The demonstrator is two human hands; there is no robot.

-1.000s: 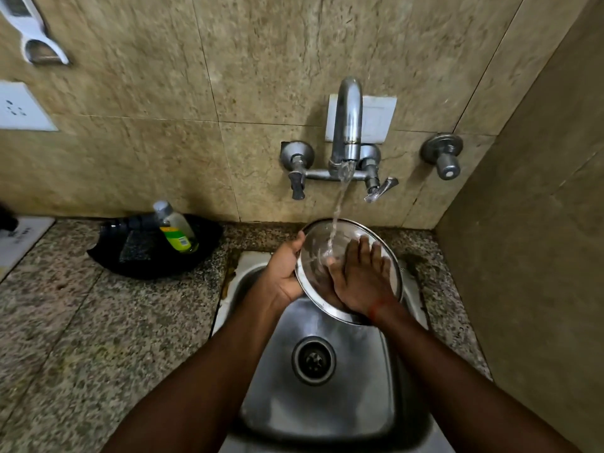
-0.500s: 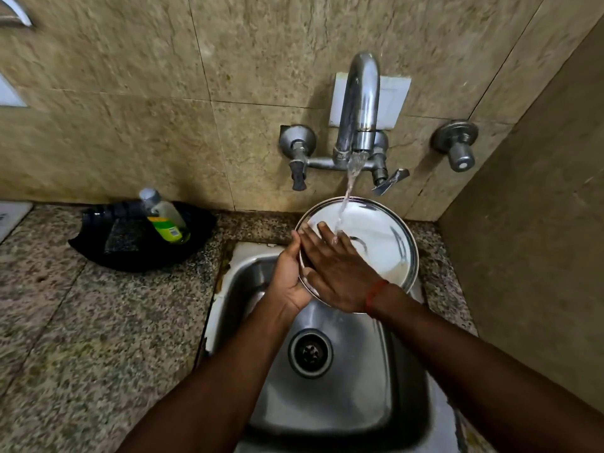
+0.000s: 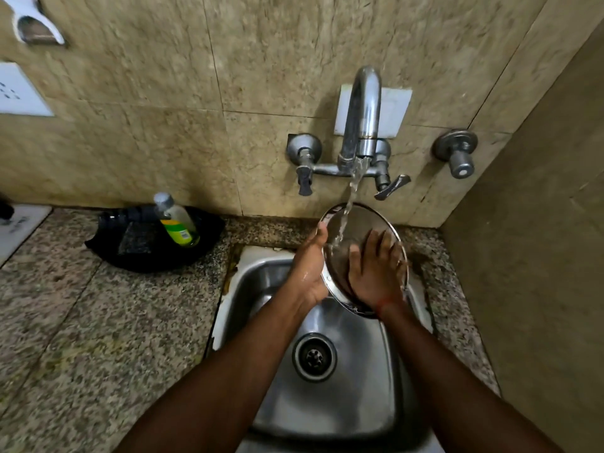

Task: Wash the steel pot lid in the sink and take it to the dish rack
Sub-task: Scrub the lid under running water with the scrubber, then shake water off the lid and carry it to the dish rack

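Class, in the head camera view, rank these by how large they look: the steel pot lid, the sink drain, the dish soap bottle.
1. steel pot lid
2. dish soap bottle
3. sink drain, close to the bottle, so unsure.

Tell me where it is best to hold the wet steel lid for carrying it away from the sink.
Grip the steel lid at its thin rim, from the left edge, as the left hand does: it stands tilted, and its broad face is wet and gives no hold.
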